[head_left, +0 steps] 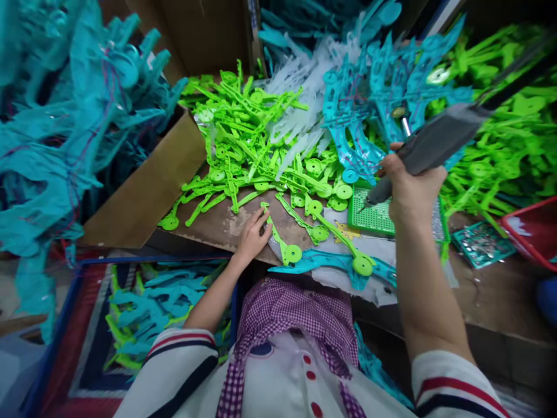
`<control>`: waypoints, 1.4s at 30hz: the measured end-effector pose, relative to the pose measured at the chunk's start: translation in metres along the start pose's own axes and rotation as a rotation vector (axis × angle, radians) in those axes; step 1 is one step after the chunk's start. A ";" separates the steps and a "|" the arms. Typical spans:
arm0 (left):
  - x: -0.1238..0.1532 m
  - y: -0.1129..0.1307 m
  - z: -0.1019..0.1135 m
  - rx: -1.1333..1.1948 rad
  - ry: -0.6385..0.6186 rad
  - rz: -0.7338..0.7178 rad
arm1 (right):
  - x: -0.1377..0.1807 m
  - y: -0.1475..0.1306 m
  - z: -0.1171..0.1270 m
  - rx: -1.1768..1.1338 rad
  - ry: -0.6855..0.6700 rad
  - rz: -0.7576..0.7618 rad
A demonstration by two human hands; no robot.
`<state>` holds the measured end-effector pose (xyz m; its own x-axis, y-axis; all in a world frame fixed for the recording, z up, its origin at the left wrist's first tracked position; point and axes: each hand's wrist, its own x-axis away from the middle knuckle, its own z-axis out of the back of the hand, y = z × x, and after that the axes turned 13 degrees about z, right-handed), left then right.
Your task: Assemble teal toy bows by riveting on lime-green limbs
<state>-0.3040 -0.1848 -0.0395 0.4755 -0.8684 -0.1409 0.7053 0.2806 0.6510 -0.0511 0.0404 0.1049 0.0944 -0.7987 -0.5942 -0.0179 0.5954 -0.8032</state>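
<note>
My left hand (253, 237) rests at the bench's front edge, fingers bent against a slim green plastic part (290, 253) with a round disc end. Its thumb and fingertips meet the part's narrow shaft. In my right hand (413, 186) is a grey electric screwdriver (444, 136), its bit slanting down to the left over a green perforated tray (369, 216). Between the hands lie another green disc-ended part (362, 264) and a long blue plastic part (322, 262), which lies beneath it in places.
Green parts (256, 133) heap behind the hands, beside whitish translucent strips (304, 87) and blue parts with wires (361, 116). A cardboard flap (148, 180) and blue heap (87, 116) stand left. A small tray of metal pieces (483, 244) and a red bin (533, 229) sit right.
</note>
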 end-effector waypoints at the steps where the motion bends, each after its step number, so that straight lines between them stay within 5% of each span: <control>1: 0.000 0.000 0.000 -0.002 -0.002 0.001 | 0.000 0.000 0.008 0.015 -0.043 -0.012; 4: 0.000 -0.001 0.000 -0.004 0.001 -0.002 | 0.001 0.004 0.017 0.048 -0.096 -0.008; 11: 0.000 0.001 0.000 -0.005 0.021 0.008 | -0.011 0.063 0.006 0.138 0.285 0.004; 17: 0.000 0.000 0.000 -0.006 0.019 0.007 | -0.012 0.089 0.003 0.132 0.232 0.036; 42: 0.001 0.001 0.001 -0.024 0.011 0.021 | -0.012 0.102 0.003 0.036 0.327 0.058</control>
<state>-0.3037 -0.1855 -0.0386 0.4959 -0.8577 -0.1359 0.7074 0.3082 0.6361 -0.0508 0.1109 0.0304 -0.2306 -0.7455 -0.6253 0.0220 0.6385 -0.7693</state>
